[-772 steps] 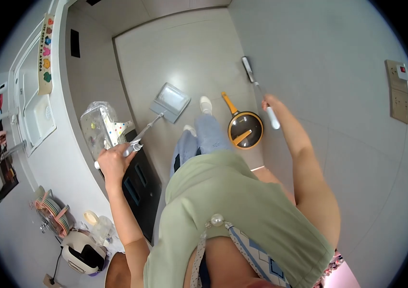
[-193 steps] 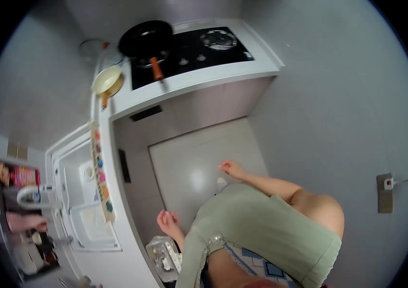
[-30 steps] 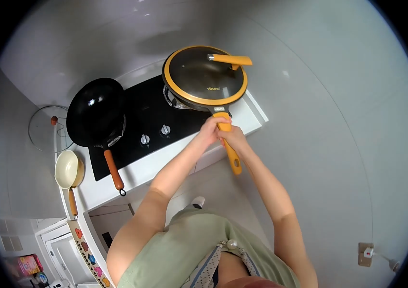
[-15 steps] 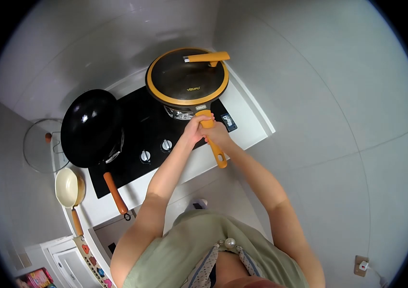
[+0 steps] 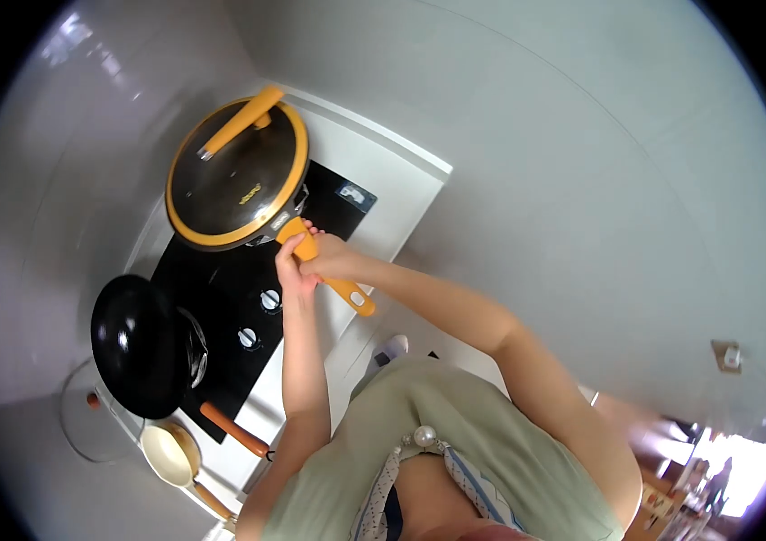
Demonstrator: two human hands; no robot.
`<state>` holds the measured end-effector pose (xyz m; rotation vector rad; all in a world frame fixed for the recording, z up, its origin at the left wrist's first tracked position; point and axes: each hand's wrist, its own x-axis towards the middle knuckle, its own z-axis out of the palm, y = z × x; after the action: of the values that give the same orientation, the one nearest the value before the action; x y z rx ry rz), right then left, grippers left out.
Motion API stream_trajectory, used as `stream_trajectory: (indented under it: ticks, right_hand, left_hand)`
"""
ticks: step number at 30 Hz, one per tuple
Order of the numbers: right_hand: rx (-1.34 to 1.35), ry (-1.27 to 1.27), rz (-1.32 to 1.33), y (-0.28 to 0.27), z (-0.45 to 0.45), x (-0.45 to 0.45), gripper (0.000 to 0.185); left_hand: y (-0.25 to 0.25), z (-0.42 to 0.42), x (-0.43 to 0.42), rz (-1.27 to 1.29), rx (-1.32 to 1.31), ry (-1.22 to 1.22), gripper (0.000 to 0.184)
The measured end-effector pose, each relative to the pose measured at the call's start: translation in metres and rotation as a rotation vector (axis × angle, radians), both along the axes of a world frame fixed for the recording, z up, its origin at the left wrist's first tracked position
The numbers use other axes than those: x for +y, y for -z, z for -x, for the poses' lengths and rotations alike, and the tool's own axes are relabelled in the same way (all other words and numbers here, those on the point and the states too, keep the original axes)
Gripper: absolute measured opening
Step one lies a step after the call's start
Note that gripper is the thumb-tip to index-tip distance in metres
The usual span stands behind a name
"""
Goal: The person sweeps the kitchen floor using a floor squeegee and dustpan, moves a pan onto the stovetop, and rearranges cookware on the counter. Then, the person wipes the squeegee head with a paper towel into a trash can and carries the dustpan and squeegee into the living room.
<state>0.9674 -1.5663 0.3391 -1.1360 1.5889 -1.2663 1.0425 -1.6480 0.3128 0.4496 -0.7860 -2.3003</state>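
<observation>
Both hands are wrapped round the yellow handle point(image 5: 350, 295) of a dark frying pan. My left hand point(image 5: 296, 269) grips it close to the pan body, thumb on top. Just beside it, my right hand point(image 5: 334, 256) closes on the handle from the other side, and the two hands touch. A dark lid point(image 5: 221, 180) with a yellow rim covers the pan, and an angled yellow lid handle point(image 5: 243, 122) stands on top. Beneath the pan is the rear burner area of the black hob point(image 5: 207, 284); whether the pan rests on the burner I cannot tell.
A black wok point(image 5: 135, 347) with a brown handle stands on the other burner. Beside it are a small cream pan point(image 5: 167, 453) and a glass lid point(image 5: 72, 424). Two knobs, one the nearer knob point(image 5: 248, 338), sit on the hob. Grey walls point(image 5: 536, 180) border the counter.
My view has turned, so the hob, pans and counter appear rotated and shifted left. Both hands keep their hold on the handle, and the lid stays on the pan.
</observation>
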Motion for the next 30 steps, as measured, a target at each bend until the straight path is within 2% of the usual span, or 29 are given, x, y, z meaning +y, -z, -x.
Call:
stream_trajectory:
  ticks: [2, 4, 6, 7, 8, 10, 11, 14, 16, 17, 19, 20, 21, 22, 23, 24, 25, 27, 29, 30]
  right_hand:
    - [0.015, -0.053, 0.034, 0.018, 0.004, -0.009, 0.046]
    - [-0.158, -0.129, -0.025, 0.002, 0.008, 0.009, 0.039]
    - [-0.278, -0.165, 0.084, 0.001, 0.013, 0.02, 0.046]
    - [-0.249, -0.212, 0.053, 0.023, 0.024, 0.015, 0.054]
    - [-0.414, -0.237, 0.011, 0.03, 0.03, 0.028, 0.063]
    - [-0.458, -0.109, -0.041, 0.02, 0.041, 0.087, 0.067]
    - [-0.456, -0.062, -0.045, 0.026, 0.049, 0.114, 0.066]
    - [-0.527, 0.119, -0.044, 0.092, 0.063, 0.187, 0.064]
    - [-0.643, 0.402, 0.0, 0.123, 0.05, 0.26, 0.055]
    - [-0.723, 0.561, 0.008, 0.14, 0.038, 0.3, 0.059]
    - [-0.828, 0.856, -0.083, 0.182, 0.006, 0.344, 0.067]
    - [-0.885, 1.028, -0.115, 0.195, -0.017, 0.381, 0.065]
    - [-0.951, 1.21, -0.155, 0.211, -0.043, 0.399, 0.063]
    - [-0.974, 1.343, -0.213, 0.229, -0.071, 0.424, 0.06]
    - [-1.001, 1.475, -0.273, 0.248, -0.098, 0.447, 0.056]
    - [-1.047, 1.582, -0.27, 0.264, -0.127, 0.462, 0.053]
    - [-1.082, 1.696, -0.28, 0.281, -0.148, 0.443, 0.05]
    - [-1.197, 1.836, -0.213, 0.303, -0.205, 0.464, 0.046]
    - [-1.314, 1.917, -0.069, 0.321, -0.237, 0.459, 0.044]
    - [-1.329, 1.984, 0.007, 0.326, -0.252, 0.463, 0.043]
  left_hand:
    - [-0.003, 0.002, 0.006, -0.027, -0.003, -0.039, 0.023]
    - [0.0, 0.001, 0.002, -0.022, 0.044, 0.053, 0.028]
    - [0.001, -0.001, -0.001, -0.01, 0.062, 0.06, 0.035]
    - [0.004, -0.003, -0.009, -0.018, 0.174, 0.199, 0.038]
    - [0.005, -0.005, -0.011, -0.038, 0.287, 0.344, 0.041]
    - [-0.003, -0.005, 0.001, -0.159, 0.271, 0.189, 0.044]
    - [0.001, -0.005, -0.003, -0.168, 0.293, 0.221, 0.046]
    - [0.008, -0.002, -0.011, -0.223, 0.322, 0.261, 0.055]
    - [0.005, 0.001, -0.002, -0.189, 0.352, 0.31, 0.063]
    - [0.007, 0.0, 0.003, -0.171, 0.353, 0.317, 0.065]
    - [0.041, -0.001, -0.037, -0.097, 0.363, 0.318, 0.07]
    - [0.045, -0.001, -0.017, -0.081, 0.318, 0.193, 0.069]
    - [0.077, -0.001, -0.036, -0.155, 0.313, 0.223, 0.064]
    - [0.101, 0.0, -0.034, -0.152, 0.315, 0.415, 0.057]
    - [0.127, 0.0, -0.025, -0.364, 0.022, 0.166, 0.056]
    - [0.145, 0.003, 0.003, -0.459, -0.041, 0.329, 0.054]
    - [0.174, 0.027, -0.009, -0.562, -0.433, 0.218, 0.053]
    - [0.261, 0.038, 0.017, -0.445, -0.68, 0.791, 0.047]
    - [0.189, 0.063, 0.179, -0.619, -0.787, 0.839, 0.038]
    - [0.189, 0.07, 0.224, -0.483, -0.765, 1.047, 0.034]
